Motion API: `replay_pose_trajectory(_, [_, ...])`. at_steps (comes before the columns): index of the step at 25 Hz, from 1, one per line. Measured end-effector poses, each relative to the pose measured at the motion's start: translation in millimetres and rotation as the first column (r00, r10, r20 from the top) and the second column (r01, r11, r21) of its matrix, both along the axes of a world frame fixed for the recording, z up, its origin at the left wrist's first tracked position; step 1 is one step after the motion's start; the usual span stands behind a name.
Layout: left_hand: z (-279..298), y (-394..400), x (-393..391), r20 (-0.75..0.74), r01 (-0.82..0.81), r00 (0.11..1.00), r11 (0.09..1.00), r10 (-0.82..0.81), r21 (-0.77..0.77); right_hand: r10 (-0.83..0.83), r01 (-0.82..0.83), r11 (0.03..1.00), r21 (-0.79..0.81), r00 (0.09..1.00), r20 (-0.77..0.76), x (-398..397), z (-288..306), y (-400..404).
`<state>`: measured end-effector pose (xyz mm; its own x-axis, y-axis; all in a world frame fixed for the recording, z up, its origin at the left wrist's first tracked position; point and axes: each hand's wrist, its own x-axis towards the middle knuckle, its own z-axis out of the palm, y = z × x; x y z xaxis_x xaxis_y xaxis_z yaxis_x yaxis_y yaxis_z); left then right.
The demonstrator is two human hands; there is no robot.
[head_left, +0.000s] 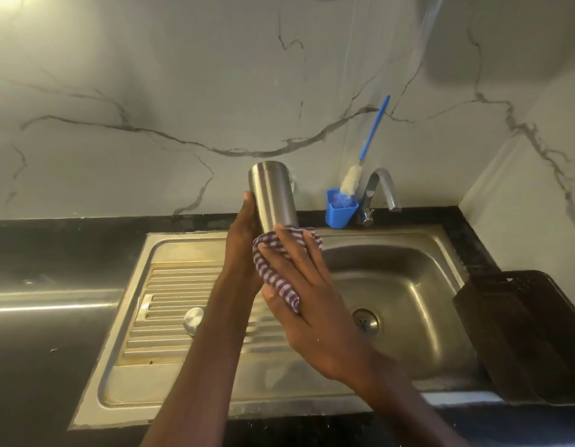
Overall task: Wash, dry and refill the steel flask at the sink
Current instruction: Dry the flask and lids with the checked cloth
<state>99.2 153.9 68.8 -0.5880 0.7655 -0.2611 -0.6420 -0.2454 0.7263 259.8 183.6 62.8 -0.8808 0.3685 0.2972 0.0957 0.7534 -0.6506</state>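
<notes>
The steel flask is held above the sink, tilted with its closed base up and away from me. My left hand grips its left side, thumb lying along the metal. A purple-and-white striped cloth is wrapped round the flask's lower part. My right hand holds that cloth against the flask, fingers spread over it. The flask's mouth is hidden under the cloth and hands. The round steel cap lies on the ribbed drainboard.
The sink basin with its drain lies to the right. A tap stands behind it, beside a blue holder with a blue-handled bottle brush. A dark rack sits at the right. Black counter lies at the left.
</notes>
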Motion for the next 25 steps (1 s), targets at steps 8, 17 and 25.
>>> replay_pose_trajectory(8, [10.6, 0.8, 19.6, -0.097, -0.043, 0.995, 0.998, 0.039, -0.041, -0.199, 0.084, 0.869, -0.488, 0.961, -0.189, -90.3, 56.1, 62.8])
replay_pose_trajectory(17, [0.2, -5.2, 0.2, -0.081, -0.008, 0.997, 1.0, 0.008, -0.003, -0.04, 0.031, 0.992, -0.122, 0.996, -0.075, -11.7, 13.0, -6.9])
replay_pose_trajectory(25, [24.8, 1.8, 27.4, -0.182, 0.007, 0.983, 0.999, -0.015, -0.045, -0.251, 0.113, 0.804, -0.583, 0.955, -0.161, -71.4, 50.9, 60.4])
